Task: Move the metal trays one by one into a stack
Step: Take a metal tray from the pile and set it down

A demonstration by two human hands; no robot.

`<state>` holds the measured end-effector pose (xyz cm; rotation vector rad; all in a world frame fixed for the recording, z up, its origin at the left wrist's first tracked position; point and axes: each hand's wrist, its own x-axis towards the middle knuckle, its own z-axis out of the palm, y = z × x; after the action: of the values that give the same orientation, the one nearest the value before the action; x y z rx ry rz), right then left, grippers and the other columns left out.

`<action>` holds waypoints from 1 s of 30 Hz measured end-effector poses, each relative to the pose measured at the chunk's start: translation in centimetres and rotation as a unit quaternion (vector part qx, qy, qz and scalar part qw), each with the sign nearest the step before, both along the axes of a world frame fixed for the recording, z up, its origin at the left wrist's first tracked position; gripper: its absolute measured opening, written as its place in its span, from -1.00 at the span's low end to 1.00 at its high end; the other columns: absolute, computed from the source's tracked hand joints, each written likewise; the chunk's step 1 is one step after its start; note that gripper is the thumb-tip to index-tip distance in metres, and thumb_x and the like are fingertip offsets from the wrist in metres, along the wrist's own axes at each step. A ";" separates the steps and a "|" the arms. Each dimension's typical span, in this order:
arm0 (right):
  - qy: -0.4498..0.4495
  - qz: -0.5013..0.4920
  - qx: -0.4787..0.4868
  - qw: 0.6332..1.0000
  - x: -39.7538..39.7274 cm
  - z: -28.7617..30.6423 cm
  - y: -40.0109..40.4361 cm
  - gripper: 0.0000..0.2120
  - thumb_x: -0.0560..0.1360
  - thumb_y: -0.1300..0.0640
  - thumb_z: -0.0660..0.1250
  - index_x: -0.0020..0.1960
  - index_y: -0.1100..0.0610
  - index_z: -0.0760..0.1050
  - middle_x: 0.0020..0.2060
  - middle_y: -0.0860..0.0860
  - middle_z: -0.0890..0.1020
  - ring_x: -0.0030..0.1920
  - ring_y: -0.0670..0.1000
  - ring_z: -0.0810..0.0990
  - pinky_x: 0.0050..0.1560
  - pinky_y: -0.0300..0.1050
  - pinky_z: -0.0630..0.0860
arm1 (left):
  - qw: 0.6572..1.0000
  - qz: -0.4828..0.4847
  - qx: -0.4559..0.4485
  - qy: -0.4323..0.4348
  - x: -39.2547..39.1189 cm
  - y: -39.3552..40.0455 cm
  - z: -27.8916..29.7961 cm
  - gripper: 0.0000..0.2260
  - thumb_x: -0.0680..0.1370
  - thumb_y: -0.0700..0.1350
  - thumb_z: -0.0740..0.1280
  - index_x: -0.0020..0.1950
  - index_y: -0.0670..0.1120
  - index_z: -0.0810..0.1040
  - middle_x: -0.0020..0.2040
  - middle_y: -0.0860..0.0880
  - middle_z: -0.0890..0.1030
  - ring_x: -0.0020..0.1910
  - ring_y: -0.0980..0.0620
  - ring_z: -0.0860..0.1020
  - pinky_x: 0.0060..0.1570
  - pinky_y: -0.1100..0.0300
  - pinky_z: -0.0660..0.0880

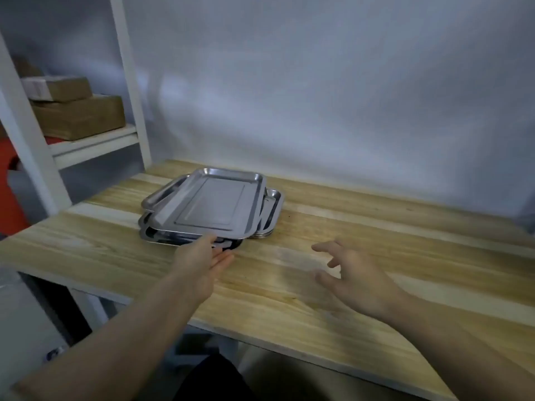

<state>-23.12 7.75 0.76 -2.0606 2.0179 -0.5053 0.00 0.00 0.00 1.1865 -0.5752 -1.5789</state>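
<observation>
Trays (208, 206): heaped askew on surface (362, 227); restacking judged barely begun.
Left hand (199, 261): flat, fingers touching heap's near edge.
Right hand (351, 273): spread wide, holding nothing, right of heap.

We see the stack of trays (210, 208) on the bench (376, 227) toward its back left, our hands in front of it, and 2 boxes (75, 111) on the shelf (92, 143) further left.
</observation>
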 end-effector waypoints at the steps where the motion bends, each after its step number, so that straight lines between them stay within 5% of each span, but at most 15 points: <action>1: -0.014 -0.002 -0.004 1.000 0.1 -0.1 -0.4 -0.54 0.54 -0.08 0.30 0.41 -0.06 0.36 0.31 -0.11 0.46 0.13 -0.08 0.56 0.13 -0.09 0.52 | 1.000 0.010 -0.001 0.003 0.2 -0.3 -0.2 -0.89 0.58 -0.26 0.28 -0.15 -0.20 0.45 -0.05 -0.25 0.57 -0.05 -0.13 0.60 0.07 0.03 0.53; 7: -0.123 -0.024 -0.008 0.992 1.2 -0.6 -2.2 -0.64 0.53 -0.05 0.33 0.31 -0.03 0.49 0.10 -0.12 0.60 -0.05 -0.16 0.60 -0.06 -0.27 0.52 | 0.995 0.065 -0.015 0.077 -0.1 -2.5 0.1 -0.91 0.58 -0.31 0.25 0.06 -0.19 0.40 -0.01 -0.23 0.56 0.09 -0.15 0.57 0.25 0.00 0.48; 11: -0.211 -0.038 0.002 0.977 2.1 -0.8 -3.0 -0.70 0.53 0.00 0.36 0.24 0.00 0.54 -0.02 -0.11 0.65 -0.11 -0.11 0.64 -0.06 -0.21 0.56 | 0.984 0.161 -0.016 0.081 0.4 -4.3 0.2 -0.75 0.54 -0.30 0.29 0.18 -0.10 0.38 -0.05 -0.07 0.56 -0.11 -0.02 0.59 -0.10 0.13 0.58; 14: -0.278 -0.048 0.027 0.959 2.4 -1.1 -3.7 -0.72 0.54 0.04 0.35 0.23 0.03 0.54 -0.06 -0.04 0.68 -0.17 -0.04 0.70 0.03 0.00 0.62 | 0.980 0.183 0.027 0.070 2.6 -6.7 -0.4 -0.71 0.50 -0.24 0.33 0.22 -0.15 0.45 0.05 -0.12 0.61 -0.07 -0.07 0.62 -0.17 0.10 0.63; 18: -0.375 -0.061 0.072 0.922 3.2 -1.0 -4.6 -0.71 0.55 0.11 0.34 0.26 0.08 0.51 -0.03 0.06 0.69 -0.17 0.04 0.72 -0.07 -0.07 0.65 | 0.983 0.172 0.039 0.054 5.0 -8.7 -0.6 -0.65 0.52 -0.28 0.32 0.31 -0.15 0.46 0.11 -0.20 0.60 -0.05 -0.15 0.63 -0.37 0.08 0.64; 27: -0.483 -0.083 0.115 0.864 5.5 -1.1 -6.3 -0.70 0.53 0.15 0.38 0.24 0.13 0.47 -0.04 0.16 0.68 -0.25 0.11 0.70 -0.15 -0.02 0.64 | 0.989 0.136 0.026 0.042 6.0 -8.8 -1.3 -0.62 0.56 -0.38 0.21 0.37 -0.20 0.38 0.14 -0.26 0.56 -0.11 -0.18 0.60 -0.21 -0.05 0.58; 30: -0.511 -0.089 0.115 0.847 5.7 -0.9 -6.4 -0.69 0.55 0.10 0.35 0.25 0.17 0.45 -0.04 0.20 0.67 -0.26 0.13 0.68 -0.11 0.05 0.63 | 0.991 0.118 0.019 0.057 5.4 -7.7 -0.9 -0.71 0.58 -0.39 0.17 0.28 -0.20 0.42 0.02 -0.24 0.56 -0.14 -0.15 0.58 -0.13 -0.03 0.55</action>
<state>-17.45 1.37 -0.15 -1.0424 1.4670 -1.0457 5.43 -7.74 -0.90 1.1406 -0.3185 -1.4488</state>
